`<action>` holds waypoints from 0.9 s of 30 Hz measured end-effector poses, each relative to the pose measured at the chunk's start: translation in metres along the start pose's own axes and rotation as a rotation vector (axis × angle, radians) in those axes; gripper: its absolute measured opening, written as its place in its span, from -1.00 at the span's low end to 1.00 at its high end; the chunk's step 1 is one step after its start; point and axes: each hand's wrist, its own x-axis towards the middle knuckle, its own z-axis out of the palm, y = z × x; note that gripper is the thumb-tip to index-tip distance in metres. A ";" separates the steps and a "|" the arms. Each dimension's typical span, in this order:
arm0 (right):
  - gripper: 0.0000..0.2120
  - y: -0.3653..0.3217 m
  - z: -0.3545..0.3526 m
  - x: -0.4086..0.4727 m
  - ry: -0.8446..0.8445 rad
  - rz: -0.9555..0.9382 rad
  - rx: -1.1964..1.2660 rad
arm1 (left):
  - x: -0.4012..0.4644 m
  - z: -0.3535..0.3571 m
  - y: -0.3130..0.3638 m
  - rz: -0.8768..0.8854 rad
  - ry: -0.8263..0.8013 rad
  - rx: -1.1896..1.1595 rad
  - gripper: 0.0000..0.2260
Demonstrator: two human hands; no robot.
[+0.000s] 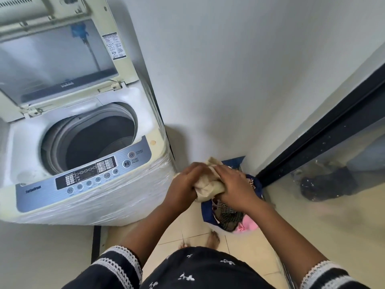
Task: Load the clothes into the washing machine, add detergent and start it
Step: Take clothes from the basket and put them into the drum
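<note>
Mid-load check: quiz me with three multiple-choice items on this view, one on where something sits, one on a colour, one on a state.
1. Where is the laundry basket?
A. on the floor to the right of the washing machine
B. on top of the washer
C. inside the drum

2. What colour is the cloth in the hands?
A. pink
B. beige
C. green

3. What state is the washer lid in?
A. shut
B. raised open
C. taken off and lying on the floor

Answers: 1 A, the basket stands on the tiles beside the washer's right side. 2 B, the left hand and right hand grip a beige bundle. 3 B, the lid stands up behind the exposed drum.
</note>
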 end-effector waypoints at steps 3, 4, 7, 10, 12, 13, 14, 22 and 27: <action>-0.39 0.006 0.000 0.001 0.151 -0.002 0.053 | 0.004 -0.007 -0.002 -0.318 0.134 -0.094 -0.30; -0.40 0.007 -0.001 0.000 0.183 0.012 0.068 | 0.004 -0.011 -0.006 -0.383 0.095 -0.103 -0.26; -0.43 0.010 -0.002 0.000 0.242 0.060 0.075 | -0.001 -0.027 -0.005 -0.469 -0.117 -0.281 -0.19; -0.43 0.007 -0.003 0.002 0.293 0.094 -0.054 | -0.008 -0.036 0.008 -0.477 -0.250 -0.410 -0.12; -0.45 -0.002 -0.002 0.007 0.385 0.025 -0.168 | -0.007 -0.035 0.021 -0.553 -0.274 -0.574 -0.13; -0.46 -0.008 -0.001 0.008 0.445 -0.029 -0.196 | -0.004 -0.033 0.028 -0.618 -0.257 -0.717 -0.16; -0.49 -0.015 0.000 0.009 0.499 -0.087 -0.202 | 0.001 -0.031 0.031 -0.673 -0.221 -0.859 -0.21; -0.48 -0.025 -0.005 0.018 0.200 -0.348 0.232 | 0.021 -0.030 0.017 -0.863 0.083 -1.060 -0.61; -0.17 -0.015 -0.010 0.024 0.110 -0.124 0.639 | 0.018 -0.033 0.004 -0.867 0.252 -0.998 -0.68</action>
